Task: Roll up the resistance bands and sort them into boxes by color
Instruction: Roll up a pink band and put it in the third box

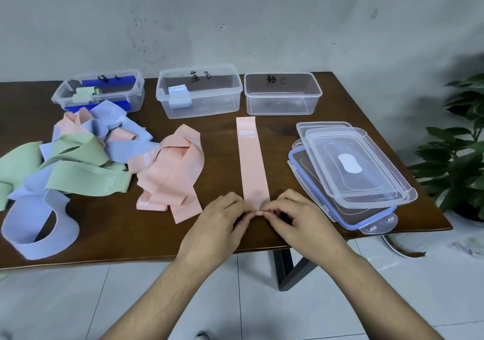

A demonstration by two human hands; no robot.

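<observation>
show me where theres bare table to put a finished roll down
Bare brown wood lies between the flat pink band and the loose pink band pile, and below that pile at the table's near edge. The left, with tangled green, blue and pink bands, is crowded.

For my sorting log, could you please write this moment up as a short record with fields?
hands: left hand and right hand pinch the near end of the flat pink band
box A: rolled green bands inside
box B: one rolled blue band inside
box C: no band inside
unsorted: pile of green, blue and pink bands on the left of the table
lids: stack of lids on the right
</observation>
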